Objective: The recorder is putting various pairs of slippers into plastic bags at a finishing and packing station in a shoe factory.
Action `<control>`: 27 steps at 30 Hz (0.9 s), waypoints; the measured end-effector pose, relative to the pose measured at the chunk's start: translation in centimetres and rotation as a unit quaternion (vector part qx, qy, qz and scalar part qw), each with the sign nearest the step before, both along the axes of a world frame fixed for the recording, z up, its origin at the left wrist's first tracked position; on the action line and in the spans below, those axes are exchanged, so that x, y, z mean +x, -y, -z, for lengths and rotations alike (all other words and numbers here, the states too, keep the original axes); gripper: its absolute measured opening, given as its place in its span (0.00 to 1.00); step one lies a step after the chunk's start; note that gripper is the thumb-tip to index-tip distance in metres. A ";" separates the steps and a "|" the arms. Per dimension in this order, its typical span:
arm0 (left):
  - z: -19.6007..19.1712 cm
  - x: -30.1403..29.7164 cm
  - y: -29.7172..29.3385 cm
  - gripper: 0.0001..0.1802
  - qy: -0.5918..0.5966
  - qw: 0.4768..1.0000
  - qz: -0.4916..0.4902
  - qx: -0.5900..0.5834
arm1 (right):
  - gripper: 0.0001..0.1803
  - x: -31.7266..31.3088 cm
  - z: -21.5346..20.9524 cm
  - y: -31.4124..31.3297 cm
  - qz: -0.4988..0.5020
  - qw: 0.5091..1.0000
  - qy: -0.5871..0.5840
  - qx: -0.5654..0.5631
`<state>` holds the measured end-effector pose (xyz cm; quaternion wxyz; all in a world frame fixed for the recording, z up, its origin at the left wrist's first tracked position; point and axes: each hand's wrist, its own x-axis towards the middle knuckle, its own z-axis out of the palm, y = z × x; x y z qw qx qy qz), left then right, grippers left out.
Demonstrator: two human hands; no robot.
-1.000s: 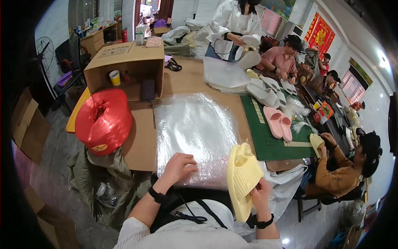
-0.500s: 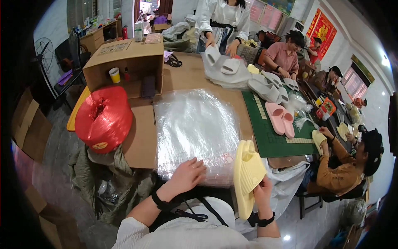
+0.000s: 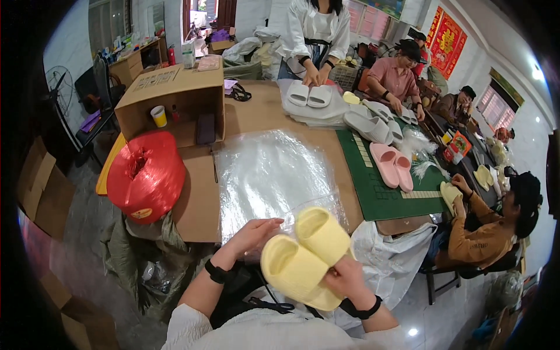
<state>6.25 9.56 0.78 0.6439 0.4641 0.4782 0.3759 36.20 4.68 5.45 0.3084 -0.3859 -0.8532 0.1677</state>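
Note:
A pair of pale yellow slippers (image 3: 296, 263) is in my right hand (image 3: 349, 279), which grips them from the right side near the table's front edge. Their uppers face me, with the two lying side by side and tilted. My left hand (image 3: 254, 234) is open, its fingers stretched out toward the slippers; it holds nothing. Its fingertips hover at the near edge of a stack of clear plastic bags (image 3: 271, 175) lying flat on the cardboard-covered table (image 3: 256, 111). The slippers hide part of the stack's near edge.
Left of the bags are a red roll of plastic twine (image 3: 146, 178) and an open cardboard box (image 3: 169, 87). A green cutting mat (image 3: 373, 201) with pink slippers (image 3: 392, 166) lies right. Across the table, a person handles white slippers (image 3: 309, 95); other people sit along the right.
My right hand has moved left and turned the yellow slippers from edge-on to facing me. My left hand has shifted slightly left. Across the table, the person has set the white slippers side by side.

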 end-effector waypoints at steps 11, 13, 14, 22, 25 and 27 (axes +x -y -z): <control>-3.8 0.6 1.2 0.21 -0.166 0.968 0.069 0.176 | 0.12 -0.4 2.5 -1.1 0.054 0.996 0.062 -0.031; -3.6 0.9 1.4 0.21 -0.235 0.941 0.089 0.225 | 0.12 0.0 2.8 -0.9 0.061 0.995 0.065 -0.040; -3.5 0.9 1.5 0.21 -0.302 0.907 0.106 0.273 | 0.12 0.5 2.8 -0.8 0.061 0.995 0.065 -0.040; -3.0 2.8 1.9 0.21 -0.273 0.891 0.125 0.340 | 0.12 0.8 1.0 0.3 0.071 0.994 0.082 0.031; -3.5 4.6 2.9 0.21 -0.362 0.834 0.085 0.407 | 0.13 -0.4 2.0 0.3 0.041 0.992 0.110 0.035; -2.7 5.1 3.2 0.21 -0.407 0.776 0.099 0.471 | 0.12 -1.4 1.9 -0.2 0.051 0.993 0.109 0.019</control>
